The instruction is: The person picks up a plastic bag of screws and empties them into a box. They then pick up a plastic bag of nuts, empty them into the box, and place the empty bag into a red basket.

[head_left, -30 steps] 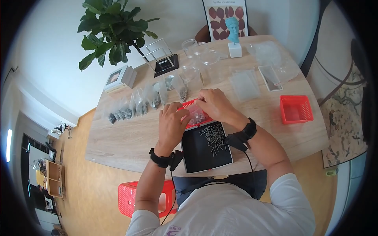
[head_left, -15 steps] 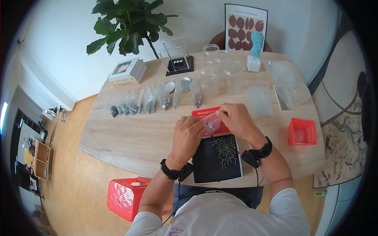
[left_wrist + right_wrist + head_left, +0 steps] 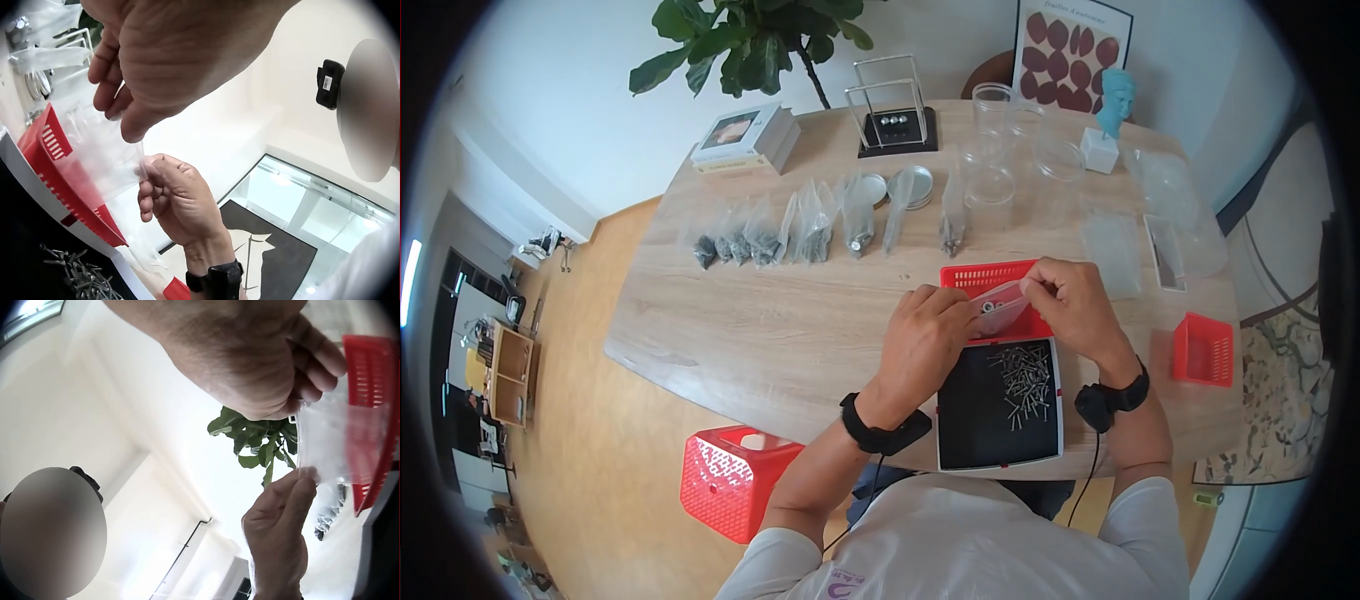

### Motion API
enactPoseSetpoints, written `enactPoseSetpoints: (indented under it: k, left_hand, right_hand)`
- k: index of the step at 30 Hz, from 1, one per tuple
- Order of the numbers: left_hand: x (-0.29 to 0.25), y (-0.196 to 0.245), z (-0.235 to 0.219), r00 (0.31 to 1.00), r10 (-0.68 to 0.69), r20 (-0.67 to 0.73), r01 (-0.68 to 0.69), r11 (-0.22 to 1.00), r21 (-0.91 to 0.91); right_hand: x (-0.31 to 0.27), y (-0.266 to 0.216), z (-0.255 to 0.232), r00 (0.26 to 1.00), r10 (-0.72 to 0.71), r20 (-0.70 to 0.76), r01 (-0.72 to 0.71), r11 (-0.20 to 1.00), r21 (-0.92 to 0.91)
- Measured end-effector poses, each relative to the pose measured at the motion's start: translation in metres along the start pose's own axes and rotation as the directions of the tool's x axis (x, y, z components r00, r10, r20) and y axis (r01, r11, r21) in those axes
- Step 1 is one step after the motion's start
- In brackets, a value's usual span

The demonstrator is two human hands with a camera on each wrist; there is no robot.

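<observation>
A clear plastic bag (image 3: 1003,310) with small shiny metal pieces in its bottom hangs between both hands, over the red basket (image 3: 988,272). My left hand (image 3: 927,338) pinches one upper corner of the bag. The other end of its top edge is pinched by thumb and fingers of my right hand (image 3: 1084,312). In the left wrist view the bag's sheet (image 3: 103,153) stretches from hand to hand, its lower part in front of the basket's slotted wall (image 3: 78,187). Just nearer the body lies a black tray (image 3: 972,425) with a pile of screws (image 3: 1025,385).
Several filled plastic bags (image 3: 812,235) stand in a row at the back left, near metal lids (image 3: 912,187). Clear jars (image 3: 992,150), a Newton's cradle (image 3: 897,130) and a blue bust (image 3: 1114,105) are behind. A second red basket (image 3: 1205,350) stands right, beside flat empty bags (image 3: 1112,255).
The head view has shifted, so the table appears further right. The bag has come up from low in the basket and is now held stretched between both hands.
</observation>
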State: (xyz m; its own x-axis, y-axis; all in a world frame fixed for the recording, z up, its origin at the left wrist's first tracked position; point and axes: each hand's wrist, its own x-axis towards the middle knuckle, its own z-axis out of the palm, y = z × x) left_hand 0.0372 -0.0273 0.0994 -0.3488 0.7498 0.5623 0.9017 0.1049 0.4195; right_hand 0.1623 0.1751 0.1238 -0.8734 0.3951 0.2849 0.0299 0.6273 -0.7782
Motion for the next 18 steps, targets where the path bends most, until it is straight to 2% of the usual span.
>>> enactPoseSetpoints:
  k: [9, 12, 14, 18]
  left_hand:
    - [0.004, 0.003, -0.005, 0.999, -0.014, 0.044, 0.014, 1.0, 0.018]
    - [0.003, 0.003, -0.003, 0.999, -0.027, 0.032, 0.026, 0.999, 0.04]
    - [0.004, 0.001, -0.002, 1.0, -0.026, 0.009, 0.026, 0.999, 0.036]
    - [0.003, 0.005, 0.001, 0.995, -0.098, -0.011, 0.099, 0.995, 0.027]
  right_hand:
    - [-0.001, 0.0, -0.001, 0.996, -0.081, -0.027, 0.078, 0.992, -0.096]
    - [-0.002, -0.008, -0.004, 0.998, -0.06, 0.015, 0.061, 0.995, -0.076]
    - [-0.005, -0.016, -0.011, 0.988, 0.041, 0.151, -0.053, 0.995, 0.079]
    - [-0.004, -0.007, -0.009, 0.983, 0.002, 0.185, -0.02, 0.995, 0.098]
